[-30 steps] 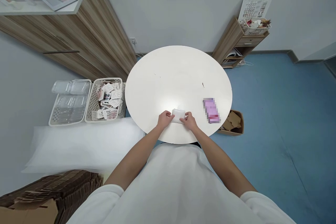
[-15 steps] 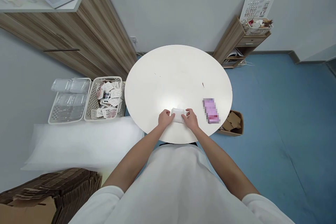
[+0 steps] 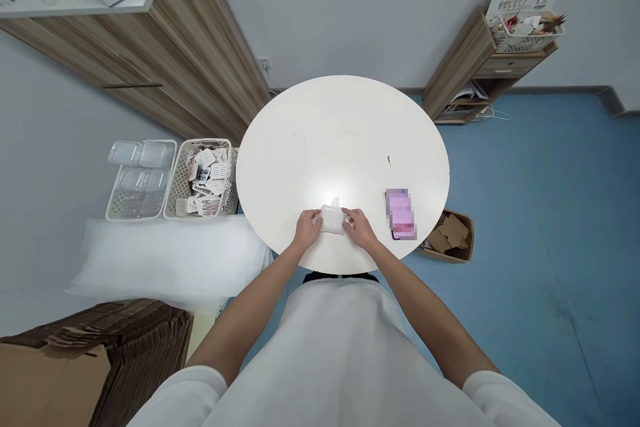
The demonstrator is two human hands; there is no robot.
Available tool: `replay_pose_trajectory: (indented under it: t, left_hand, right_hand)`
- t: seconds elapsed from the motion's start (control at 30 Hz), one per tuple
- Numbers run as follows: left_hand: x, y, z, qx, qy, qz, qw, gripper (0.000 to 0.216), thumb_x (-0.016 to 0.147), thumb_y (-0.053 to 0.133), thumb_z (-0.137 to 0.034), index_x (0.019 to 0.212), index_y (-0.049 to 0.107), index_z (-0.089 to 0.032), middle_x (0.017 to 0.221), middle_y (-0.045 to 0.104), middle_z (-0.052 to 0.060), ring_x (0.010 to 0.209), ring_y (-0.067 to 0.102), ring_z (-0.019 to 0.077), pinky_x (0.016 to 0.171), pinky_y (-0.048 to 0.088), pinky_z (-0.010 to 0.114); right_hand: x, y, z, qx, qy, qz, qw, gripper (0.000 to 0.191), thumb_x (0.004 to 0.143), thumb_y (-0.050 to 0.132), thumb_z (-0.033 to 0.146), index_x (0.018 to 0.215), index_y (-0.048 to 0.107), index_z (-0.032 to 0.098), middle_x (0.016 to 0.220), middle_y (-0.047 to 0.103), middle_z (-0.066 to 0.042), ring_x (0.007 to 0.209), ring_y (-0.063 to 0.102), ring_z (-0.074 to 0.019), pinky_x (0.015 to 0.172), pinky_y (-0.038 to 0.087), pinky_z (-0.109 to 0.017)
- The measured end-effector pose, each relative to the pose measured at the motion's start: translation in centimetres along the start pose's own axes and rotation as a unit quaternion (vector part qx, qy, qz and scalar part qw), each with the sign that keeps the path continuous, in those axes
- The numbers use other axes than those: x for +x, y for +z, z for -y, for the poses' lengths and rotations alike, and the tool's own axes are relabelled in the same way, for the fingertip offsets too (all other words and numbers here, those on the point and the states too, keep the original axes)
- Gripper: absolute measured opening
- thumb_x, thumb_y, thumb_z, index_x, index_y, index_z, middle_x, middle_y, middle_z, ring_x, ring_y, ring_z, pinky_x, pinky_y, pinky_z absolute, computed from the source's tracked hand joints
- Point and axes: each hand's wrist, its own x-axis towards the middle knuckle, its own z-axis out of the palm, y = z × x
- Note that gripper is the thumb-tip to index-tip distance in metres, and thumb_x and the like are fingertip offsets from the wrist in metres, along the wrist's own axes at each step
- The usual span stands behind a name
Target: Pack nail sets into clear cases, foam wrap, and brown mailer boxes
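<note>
A small white packet (image 3: 331, 219) lies near the front edge of the round white table (image 3: 345, 133). My left hand (image 3: 306, 229) grips its left side with curled fingers. My right hand (image 3: 359, 229) pinches its right side. Both hands rest on the tabletop, close together. A pink phone-like object (image 3: 401, 213) lies flat on the table to the right of my right hand.
Two white baskets stand left of the table, one (image 3: 137, 180) with clear plastic trays, the other (image 3: 205, 179) with several small cards. A white cushion (image 3: 170, 260) lies below them. A cardboard box (image 3: 450, 235) sits on the blue floor at right. Flattened cardboard (image 3: 90, 353) lies lower left.
Both hands have stayed on the white packet and drawn closer together, so the packet looks narrower. The camera has tilted slightly.
</note>
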Motion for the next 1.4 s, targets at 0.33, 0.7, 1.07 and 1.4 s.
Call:
replay_pose_trajectory:
  t: [0.33, 0.7, 1.07, 1.4]
  left_hand:
    - [-0.6, 0.3, 1.1, -0.044, -0.153, -0.026, 0.987, 0.036, 0.073, 0.055, -0.045, 0.096, 0.058, -0.018, 0.089, 0.064, 0.007, 0.083, 0.06, 0.0187, 0.072, 0.046, 0.03]
    - [1.1, -1.1, 1.7, -0.095, -0.107, -0.017, 0.99, 0.014, 0.074, 0.056, -0.025, 0.085, 0.062, -0.019, 0.085, 0.066, 0.005, 0.081, 0.061, 0.018, 0.076, 0.049, 0.033]
    - [5.1, -11.3, 8.2, -0.108, -0.067, -0.109, 0.986, 0.026, 0.078, 0.05, -0.023, 0.102, 0.056, -0.018, 0.099, 0.063, 0.007, 0.091, 0.059, 0.0172, 0.083, 0.046, 0.032]
    - [7.4, -15.2, 10.8, -0.14, -0.065, -0.124, 0.98, 0.037, 0.075, 0.049, -0.017, 0.112, 0.053, -0.016, 0.105, 0.06, 0.008, 0.094, 0.057, 0.017, 0.086, 0.045, 0.032]
  right_hand:
    - [-0.4, 1.5, -1.0, 0.084, 0.14, -0.042, 0.986, 0.035, 0.073, 0.051, 0.042, 0.102, 0.051, 0.022, 0.09, 0.062, -0.004, 0.069, 0.059, -0.0154, 0.062, 0.047, -0.03]
    - [2.7, 3.3, 1.6, 0.052, 0.14, -0.06, 0.987, 0.024, 0.072, 0.047, 0.035, 0.09, 0.054, 0.022, 0.083, 0.064, -0.002, 0.054, 0.056, -0.0128, 0.061, 0.047, -0.031]
    - [10.3, 12.5, 10.4, 0.072, 0.077, 0.006, 0.994, 0.037, 0.068, 0.054, 0.022, 0.105, 0.052, 0.023, 0.107, 0.059, -0.004, 0.079, 0.061, -0.014, 0.078, 0.048, -0.032]
    - [13.6, 16.6, 13.2, 0.095, 0.054, 0.039, 0.993, 0.046, 0.071, 0.052, 0.017, 0.117, 0.046, 0.021, 0.117, 0.055, -0.005, 0.09, 0.059, -0.0134, 0.082, 0.05, -0.03]
